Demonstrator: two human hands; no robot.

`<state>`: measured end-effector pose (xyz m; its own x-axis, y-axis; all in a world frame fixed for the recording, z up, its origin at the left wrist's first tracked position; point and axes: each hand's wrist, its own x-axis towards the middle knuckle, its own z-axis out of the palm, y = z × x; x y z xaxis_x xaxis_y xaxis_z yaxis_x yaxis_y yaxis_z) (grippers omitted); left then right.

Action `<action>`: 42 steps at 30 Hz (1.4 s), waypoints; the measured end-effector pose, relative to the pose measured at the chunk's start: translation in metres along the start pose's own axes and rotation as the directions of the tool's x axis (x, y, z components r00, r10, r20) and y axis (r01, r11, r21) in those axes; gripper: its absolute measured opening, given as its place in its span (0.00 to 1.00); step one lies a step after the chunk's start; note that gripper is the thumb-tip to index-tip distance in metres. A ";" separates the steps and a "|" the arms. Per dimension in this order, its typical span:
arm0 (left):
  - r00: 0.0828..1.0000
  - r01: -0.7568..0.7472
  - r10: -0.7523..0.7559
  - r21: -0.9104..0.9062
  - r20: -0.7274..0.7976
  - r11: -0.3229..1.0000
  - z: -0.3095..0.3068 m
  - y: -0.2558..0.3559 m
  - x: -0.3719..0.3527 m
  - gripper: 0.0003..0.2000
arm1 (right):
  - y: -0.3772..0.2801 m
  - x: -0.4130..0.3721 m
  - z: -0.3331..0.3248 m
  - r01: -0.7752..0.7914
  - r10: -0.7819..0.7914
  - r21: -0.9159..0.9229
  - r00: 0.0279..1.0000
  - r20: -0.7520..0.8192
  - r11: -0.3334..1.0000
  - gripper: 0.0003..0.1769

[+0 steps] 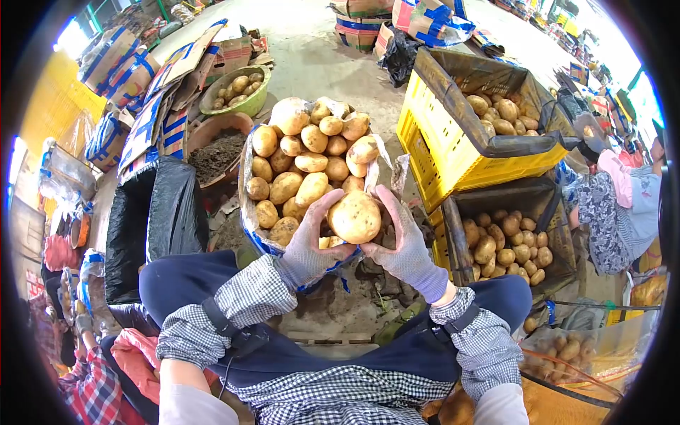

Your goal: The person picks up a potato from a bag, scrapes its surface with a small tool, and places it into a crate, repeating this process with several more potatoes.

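Note:
A large round potato (355,217) is held between both gloved hands, over the near edge of a container heaped with potatoes (312,163). My left hand (315,241) grips the potato's left side, thumb on top and fingers beneath. From the right, my right hand (407,244) closes on the same potato. Both gloves are grey-purple and look dirty. The heaped container (246,205) has a pale lining with blue tape and stands between my knees. Its near side is partly hidden by my hands.
Yellow crates (453,163) with dark liners hold potatoes at the right; a lower dark-lined crate (457,244) holds more. At left stand a black-lined box (177,205), a tub of soil (219,152) and a green basin (258,99) of potatoes. Other people sit at both sides.

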<state>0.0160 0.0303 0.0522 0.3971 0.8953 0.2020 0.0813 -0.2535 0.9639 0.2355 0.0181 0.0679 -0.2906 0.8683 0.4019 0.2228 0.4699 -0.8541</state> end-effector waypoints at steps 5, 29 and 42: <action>0.987 -0.146 0.147 0.016 -0.060 0.989 0.006 -0.010 -0.001 0.44 | 0.012 -0.004 0.011 -0.084 0.085 0.199 0.996 0.005 0.976 0.57; 0.782 0.528 -0.561 0.768 -0.272 0.363 -0.079 -0.092 0.070 0.43 | 0.057 0.124 -0.170 0.170 0.275 0.538 0.712 -0.647 0.826 0.23; 0.404 0.793 -0.914 -0.483 -0.039 0.371 -0.056 -0.140 0.110 0.25 | 0.026 0.001 -0.047 -0.260 0.652 0.748 0.700 -0.289 0.611 0.27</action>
<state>-0.0026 0.1844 -0.0511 0.0505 0.6073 -0.7929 -0.0963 0.7932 0.6013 0.2842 0.0388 0.0621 0.2111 0.9607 -0.1803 -0.4848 -0.0572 -0.8727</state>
